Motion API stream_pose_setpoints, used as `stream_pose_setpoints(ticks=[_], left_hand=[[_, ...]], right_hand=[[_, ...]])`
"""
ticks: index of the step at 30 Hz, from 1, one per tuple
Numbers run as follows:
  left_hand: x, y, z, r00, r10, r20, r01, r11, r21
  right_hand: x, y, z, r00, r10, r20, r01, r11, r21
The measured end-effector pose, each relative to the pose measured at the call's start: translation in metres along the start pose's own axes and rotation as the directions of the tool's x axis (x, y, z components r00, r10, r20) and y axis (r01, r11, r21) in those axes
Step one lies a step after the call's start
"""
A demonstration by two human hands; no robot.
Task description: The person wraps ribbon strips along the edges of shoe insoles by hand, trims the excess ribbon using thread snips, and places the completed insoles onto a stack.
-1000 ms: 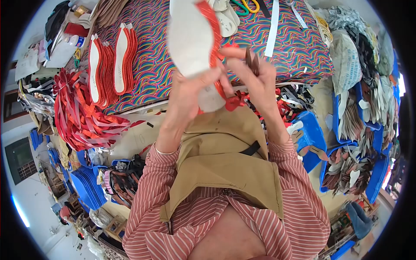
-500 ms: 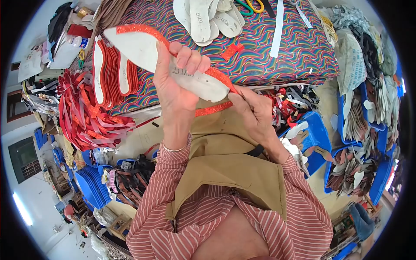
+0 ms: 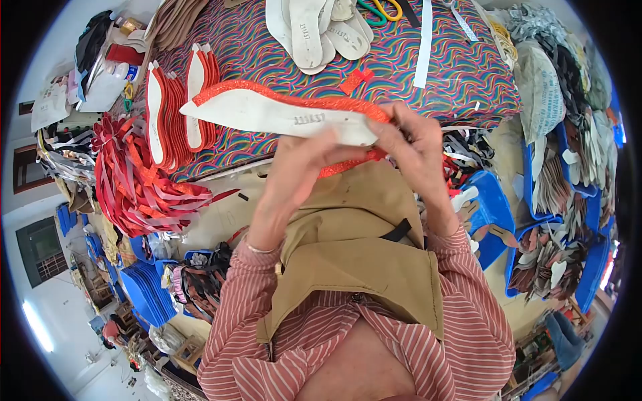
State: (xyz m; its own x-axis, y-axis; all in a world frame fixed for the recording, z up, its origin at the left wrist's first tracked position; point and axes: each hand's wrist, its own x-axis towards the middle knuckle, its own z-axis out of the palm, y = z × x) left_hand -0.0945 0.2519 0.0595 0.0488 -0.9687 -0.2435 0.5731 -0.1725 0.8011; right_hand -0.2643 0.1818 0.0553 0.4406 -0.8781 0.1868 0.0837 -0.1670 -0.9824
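Observation:
A white insole (image 3: 267, 115) with a glittery red strip (image 3: 301, 99) along its upper edge is held up between my two hands, its pointed end toward the left. My right hand (image 3: 411, 140) pinches the insole and strip at the rounded end. At the lower edge, my left hand (image 3: 301, 164) is blurred, and its fingers pass partly behind the insole, so their grip is hard to make out. The strip's loose part (image 3: 341, 166) hangs below the insole, in front of the brown apron (image 3: 354, 260).
On the patterned table (image 3: 241, 47) lie red-edged insoles (image 3: 164, 117), white insoles (image 3: 307, 33), a red scrap (image 3: 356, 80), scissors (image 3: 388, 10) and a white strip (image 3: 423, 47). Red ribbons (image 3: 137, 177) hang at the left. Blue bins (image 3: 491, 217) stand at the right.
The insole has turned closer to level. My left hand has slid down and right from its middle, its fingers no longer wrapped over the top edge. My right hand has risen slightly.

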Motion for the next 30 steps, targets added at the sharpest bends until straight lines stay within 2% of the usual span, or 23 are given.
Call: stream_pose_setpoints(ticks=[2,3,4,5,7,8,9,10,11,15,16,18,20,21,25,27,28,30], left_hand=[[-0.021,0.023,-0.011,0.923,-0.327,0.204,0.25,0.91,0.331],[-0.023,0.035,-0.01,0.92,-0.331,0.208,0.253,0.91,0.329],[-0.027,0.047,-0.004,0.97,-0.013,0.244,-0.136,0.801,0.583],[-0.031,0.057,0.004,0.889,0.281,0.361,-0.456,0.486,0.746],[-0.009,0.077,0.019,0.74,0.431,0.517,-0.575,0.005,0.818],[0.002,0.077,0.015,0.741,0.441,0.507,-0.566,0.004,0.824],[0.013,0.076,0.009,0.857,0.178,0.484,-0.494,0.009,0.87],[0.017,0.076,0.006,0.903,-0.1,0.418,-0.42,-0.007,0.907],[0.017,0.078,0.005,0.905,-0.097,0.414,-0.417,-0.01,0.909],[0.026,0.085,0.007,0.857,-0.46,0.233,-0.373,-0.241,0.896],[0.025,0.086,0.009,0.854,-0.465,0.234,-0.375,-0.238,0.896],[0.016,0.093,0.016,0.875,-0.266,0.405,-0.473,-0.284,0.834],[0.01,0.1,0.02,0.824,-0.061,0.563,-0.543,-0.365,0.756],[0.011,0.102,0.019,0.825,-0.062,0.562,-0.541,-0.372,0.754],[0.012,0.106,0.013,0.816,-0.068,0.574,-0.535,-0.462,0.707],[0.013,0.101,0.008,0.838,-0.088,0.538,-0.512,-0.466,0.722],[0.015,0.098,0.004,0.858,-0.103,0.504,-0.488,-0.472,0.734],[0.018,0.089,-0.002,0.891,-0.134,0.434,-0.441,-0.483,0.756]], right_hand=[[0.007,-0.002,-0.013,0.999,-0.008,0.031,0.009,1.0,-0.028],[0.009,-0.002,-0.021,0.998,-0.011,0.07,0.015,0.998,-0.056],[0.01,-0.003,-0.026,0.993,-0.008,0.116,0.017,0.996,-0.084],[0.009,-0.004,-0.028,0.986,-0.004,0.169,0.023,0.994,-0.111],[0.008,-0.008,-0.023,0.978,-0.011,0.206,0.034,0.993,-0.109],[0.008,-0.01,-0.019,0.973,-0.025,0.23,0.05,0.994,-0.102],[0.009,-0.012,-0.014,0.967,-0.042,0.252,0.067,0.993,-0.093],[0.009,-0.012,-0.012,0.961,-0.058,0.271,0.083,0.993,-0.083],[0.01,-0.011,-0.013,0.96,-0.061,0.275,0.086,0.993,-0.08],[0.01,0.002,-0.028,0.94,-0.122,0.318,0.121,0.992,0.026],[0.011,0.002,-0.029,0.942,-0.118,0.315,0.116,0.993,0.025],[0.021,0.001,-0.029,0.937,0.02,0.347,-0.051,0.995,0.082],[0.031,-0.002,-0.029,0.911,0.14,0.387,-0.208,0.968,0.139],[0.033,-0.002,-0.029,0.912,0.133,0.388,-0.203,0.968,0.144],[0.036,0.001,-0.035,0.785,0.183,0.591,-0.346,0.922,0.174],[0.036,-0.02,-0.04,0.876,0.267,0.401,-0.337,0.935,0.114],[0.036,-0.028,-0.044,0.877,0.269,0.399,-0.337,0.935,0.112],[0.036,-0.038,-0.051,0.934,0.212,0.287,-0.217,0.976,-0.015]])
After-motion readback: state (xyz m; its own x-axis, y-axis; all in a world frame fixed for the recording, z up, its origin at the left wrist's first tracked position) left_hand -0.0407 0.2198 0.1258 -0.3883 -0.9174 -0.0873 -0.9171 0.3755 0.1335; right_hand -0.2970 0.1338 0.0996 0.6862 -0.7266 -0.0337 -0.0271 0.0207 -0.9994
